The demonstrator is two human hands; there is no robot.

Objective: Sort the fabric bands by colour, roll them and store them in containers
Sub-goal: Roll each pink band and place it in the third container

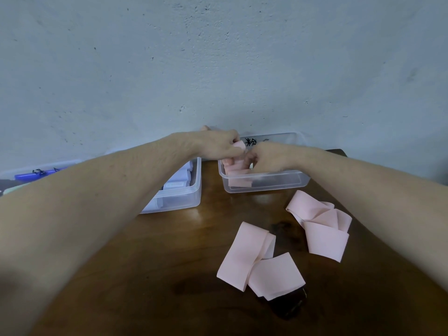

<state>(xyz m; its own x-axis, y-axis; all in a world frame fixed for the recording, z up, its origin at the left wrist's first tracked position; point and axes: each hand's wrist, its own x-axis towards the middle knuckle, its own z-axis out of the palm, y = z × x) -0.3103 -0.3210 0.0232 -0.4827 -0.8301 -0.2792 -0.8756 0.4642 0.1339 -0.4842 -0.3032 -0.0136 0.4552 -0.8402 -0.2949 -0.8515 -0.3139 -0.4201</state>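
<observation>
— Where are your hands?

— Both reach forward over the clear plastic box (pixel 266 185) at the far edge of the tabletop (pixel 169 251), against a pale blue wall (pixel 218 57). My left hand (pixel 218 146) has its fingers curled round a pink roll (pixel 238 145) of fabric band, held just above the box's left end. My right hand (pixel 269 157) is just beside it, fingers bent down into the box; I cannot tell whether it grips anything.

— What is in that box?

— More pink rolls (pixel 236 175) lie along its left side. Black writing (pixel 251 142) shows on its far wall.

— And the other bands?

— Two loose pink bands lie unrolled on the dark wood nearer to me. One folded band (pixel 249 260) sits near the middle, its near end overlapping a small dark object (pixel 291 304) that I cannot identify. The other crumpled band (pixel 320 224) lies to the right, just in front of the box.

— Anything to the left?

— A second clear box (pixel 191 190), partly hidden under my left forearm, holds pale bluish-white rolls (pixel 177 184). Further left, a blue marker pen (pixel 36 175) lies by the wall.
</observation>
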